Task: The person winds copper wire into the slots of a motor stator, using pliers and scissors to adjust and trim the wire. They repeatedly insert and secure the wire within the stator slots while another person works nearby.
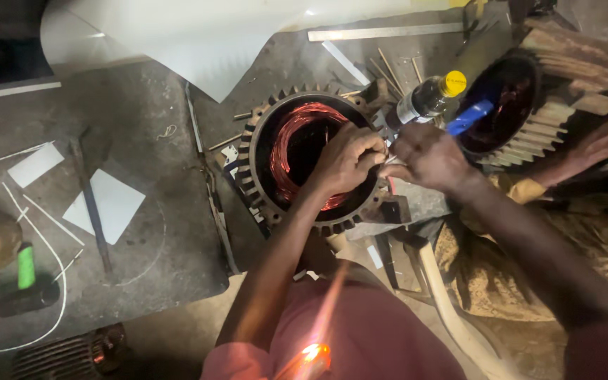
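Both hands, left hand (346,160) and right hand (427,156), pinch something too small to tell at the rim of the motor stator (311,158) with copper windings (297,127)

1. Our left hand (346,160) is curled, knuckles up, fingertips pinched toward the right hand.
2. Our right hand (427,156) is closed in a loose fist, its fingertips meeting the left's.
3. Both forearms are bare and angle inward from below, wrists nearly touching.

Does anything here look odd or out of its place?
Yes. A bottle with a yellow cap lies on its side between the two stators, close above the hands. Paper scraps and thin strips are scattered over the bench.
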The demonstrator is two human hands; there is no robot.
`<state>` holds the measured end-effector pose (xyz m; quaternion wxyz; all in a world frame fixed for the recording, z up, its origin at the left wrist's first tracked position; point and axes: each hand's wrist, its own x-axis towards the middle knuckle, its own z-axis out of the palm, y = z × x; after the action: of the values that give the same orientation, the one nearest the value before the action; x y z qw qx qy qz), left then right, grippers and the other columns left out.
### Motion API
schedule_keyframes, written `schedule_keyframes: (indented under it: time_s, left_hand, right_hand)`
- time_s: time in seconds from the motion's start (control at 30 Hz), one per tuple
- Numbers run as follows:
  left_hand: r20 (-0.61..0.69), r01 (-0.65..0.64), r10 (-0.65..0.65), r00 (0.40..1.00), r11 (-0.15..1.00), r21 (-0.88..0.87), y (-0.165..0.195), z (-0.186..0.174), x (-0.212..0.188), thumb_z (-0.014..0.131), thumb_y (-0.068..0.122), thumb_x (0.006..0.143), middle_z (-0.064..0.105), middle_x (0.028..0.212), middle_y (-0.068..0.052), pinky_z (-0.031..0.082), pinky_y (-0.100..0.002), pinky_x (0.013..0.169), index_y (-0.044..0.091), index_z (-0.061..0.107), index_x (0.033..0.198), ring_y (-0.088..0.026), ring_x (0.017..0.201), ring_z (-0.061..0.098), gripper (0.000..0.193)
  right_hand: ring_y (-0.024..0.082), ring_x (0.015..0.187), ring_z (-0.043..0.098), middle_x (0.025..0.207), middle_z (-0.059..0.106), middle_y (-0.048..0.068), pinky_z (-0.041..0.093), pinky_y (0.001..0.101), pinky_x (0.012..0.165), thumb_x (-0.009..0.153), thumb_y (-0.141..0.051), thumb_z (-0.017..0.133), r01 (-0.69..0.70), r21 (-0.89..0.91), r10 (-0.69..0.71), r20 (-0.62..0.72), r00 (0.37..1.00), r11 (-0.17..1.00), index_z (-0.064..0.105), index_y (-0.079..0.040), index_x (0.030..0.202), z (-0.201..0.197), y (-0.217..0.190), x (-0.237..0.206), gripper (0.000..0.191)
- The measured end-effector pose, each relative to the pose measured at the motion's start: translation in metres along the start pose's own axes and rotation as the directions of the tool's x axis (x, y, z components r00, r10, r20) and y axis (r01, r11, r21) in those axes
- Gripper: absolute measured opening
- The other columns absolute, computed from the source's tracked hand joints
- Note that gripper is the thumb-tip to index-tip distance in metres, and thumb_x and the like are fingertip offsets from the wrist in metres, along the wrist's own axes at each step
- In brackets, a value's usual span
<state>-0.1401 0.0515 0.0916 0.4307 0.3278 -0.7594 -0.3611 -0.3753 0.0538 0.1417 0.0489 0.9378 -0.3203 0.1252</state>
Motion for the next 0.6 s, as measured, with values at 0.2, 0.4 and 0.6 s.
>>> schedule_keyframes:
  time_s: [0.2,0.4,0.6]
  left_hand:
    - [-0.072,0.002,-0.005,0.997,0.999,-0.040,0.006,-0.002,0.001,0.074,0.015,0.085,0.068,0.091,-0.004,0.048,-0.040,0.084,0.009,0.065,0.090,-0.028,0.090,0.059,0.012]
    - [-0.047,-0.012,0.010,0.999,0.998,-0.055,0.005,-0.004,0.005,0.072,0.015,0.088,0.068,0.091,-0.004,0.048,-0.040,0.085,0.008,0.064,0.090,-0.027,0.089,0.060,0.011]
    - [-0.040,-0.039,0.036,0.999,0.996,-0.083,0.005,-0.005,0.005,0.072,0.013,0.088,0.068,0.090,-0.006,0.047,-0.040,0.085,0.007,0.063,0.089,-0.030,0.087,0.061,0.011]
  right_hand:
    - [0.030,0.081,0.069,0.092,0.071,0.016,0.060,0.0415,0.069,0.090,-0.045,0.065,0.003,-0.106,0.025,0.264,0.964,0.994,0.071,-0.007,0.101,-0.051,0.000,-0.042,0.041]
    - [0.016,0.075,0.064,0.092,0.065,0.010,0.059,0.0282,0.071,0.103,-0.033,0.061,-0.495,0.656,0.479,0.224,0.849,0.570,0.050,-0.011,0.153,-0.035,-0.051,-0.072,0.056]
    - [0.009,0.062,0.054,0.089,0.063,0.006,0.045,0.0242,0.050,0.099,-0.016,0.069,-0.434,0.881,0.701,0.429,0.570,-0.187,0.054,-0.013,0.143,0.016,-0.080,-0.028,0.047]
